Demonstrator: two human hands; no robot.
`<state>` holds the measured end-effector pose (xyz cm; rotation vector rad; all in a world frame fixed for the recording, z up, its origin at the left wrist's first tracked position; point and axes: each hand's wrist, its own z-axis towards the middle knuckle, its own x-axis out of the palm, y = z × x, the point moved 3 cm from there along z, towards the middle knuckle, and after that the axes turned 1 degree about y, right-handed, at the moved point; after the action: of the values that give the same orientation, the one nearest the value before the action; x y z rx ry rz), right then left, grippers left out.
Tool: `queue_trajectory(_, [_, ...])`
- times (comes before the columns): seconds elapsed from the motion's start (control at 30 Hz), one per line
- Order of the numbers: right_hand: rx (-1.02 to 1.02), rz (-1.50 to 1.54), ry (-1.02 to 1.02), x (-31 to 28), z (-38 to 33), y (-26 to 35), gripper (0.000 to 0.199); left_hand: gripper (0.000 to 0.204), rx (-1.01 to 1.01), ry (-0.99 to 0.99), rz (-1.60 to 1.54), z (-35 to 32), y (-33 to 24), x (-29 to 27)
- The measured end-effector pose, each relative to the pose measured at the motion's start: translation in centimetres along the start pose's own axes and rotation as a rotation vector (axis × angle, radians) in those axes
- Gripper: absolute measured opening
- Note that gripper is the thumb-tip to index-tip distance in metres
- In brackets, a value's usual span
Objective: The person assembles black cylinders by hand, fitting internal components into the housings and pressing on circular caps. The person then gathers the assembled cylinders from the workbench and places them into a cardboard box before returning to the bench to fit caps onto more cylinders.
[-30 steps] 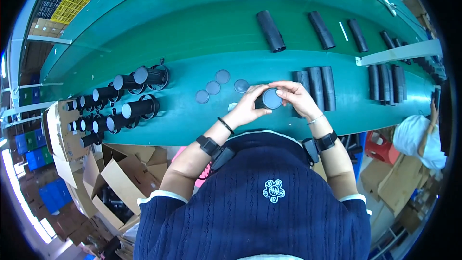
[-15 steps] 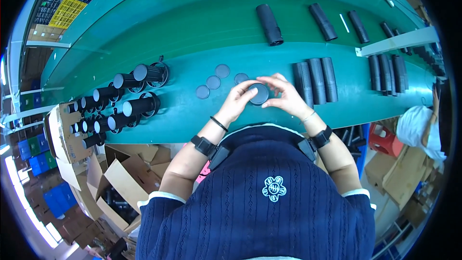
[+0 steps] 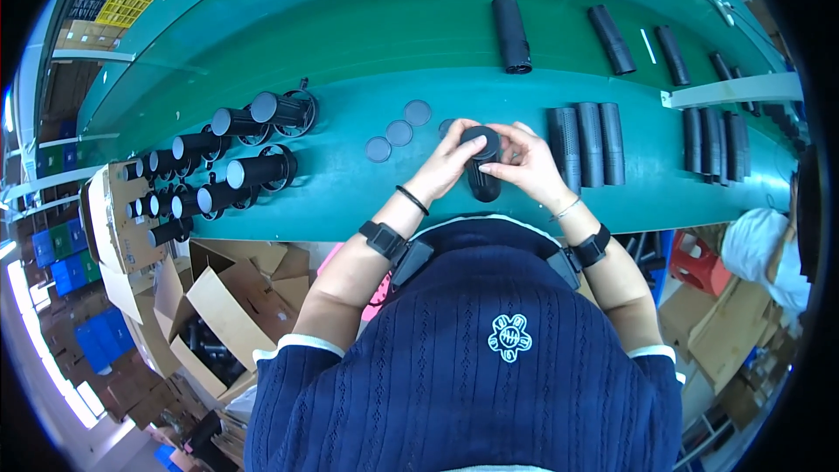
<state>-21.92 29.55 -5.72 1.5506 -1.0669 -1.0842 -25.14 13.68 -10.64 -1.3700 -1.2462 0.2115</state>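
Both hands closed around 1 black tube (image 3: 481, 177) over the green bench (image 3: 350, 183): left hand (image 3: 448, 163), right hand (image 3: 527, 160); 3 round caps (image 3: 399, 132) just left

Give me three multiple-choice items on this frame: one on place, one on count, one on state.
1. Where do the loose round caps lie relative to the hands?
A. To the person's left of them
B. To the person's right of them
C. Under the cardboard boxes

2. How many ribbed black tubes lie side by side just right of the right hand?
A. One
B. Three
C. Six

3. How is the black cylinder held?
A. Lying untouched on the belt
B. In the left hand alone
C. Between both hands

Answers:
1 A, the discs sit on the green surface left of the left hand.
2 B, three lie parallel there.
3 C, fingers of both hands wrap it.
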Motion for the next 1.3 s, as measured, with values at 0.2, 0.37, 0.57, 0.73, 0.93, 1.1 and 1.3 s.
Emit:
queue_trajectory(0.2, [0.081,0.318,0.038,-0.8,-0.5,-2.0,0.049,0.075,0.091,0.08,0.539,-0.4,-1.2,-0.3])
queue_trajectory(0.37, [0.199,0.364,0.096,-1.0,-0.5,-2.0,0.046,0.074,0.055,0.075,0.613,-0.4,-1.7,0.6])
queue_trajectory(0.57, [0.004,0.141,0.072,-1.2,-0.7,-2.1,0.059,0.074,0.061,0.071,0.41,-0.5,-0.3,0.4])
queue_trajectory(0.73, [-0.02,0.086,0.026,-0.7,-0.4,-0.5,0.062,0.071,0.201,0.052,0.802,0.0,-1.1,1.4])
queue_trajectory(0.93, [0.045,0.135,-0.016,-1.4,-0.1,-1.4,0.058,0.065,0.173,0.04,0.893,1.3,-1.1,1.6])
queue_trajectory(1.1, [0.136,0.05,0.064,-2.4,0.0,-1.5,0.06,0.062,0.146,0.068,0.914,2.2,-1.2,1.6])
queue_trajectory(1.3, [0.044,-0.056,0.219,-4.0,-0.8,-2.1,0.057,0.062,-0.065,0.28,1.208,2.0,-3.0,2.8])
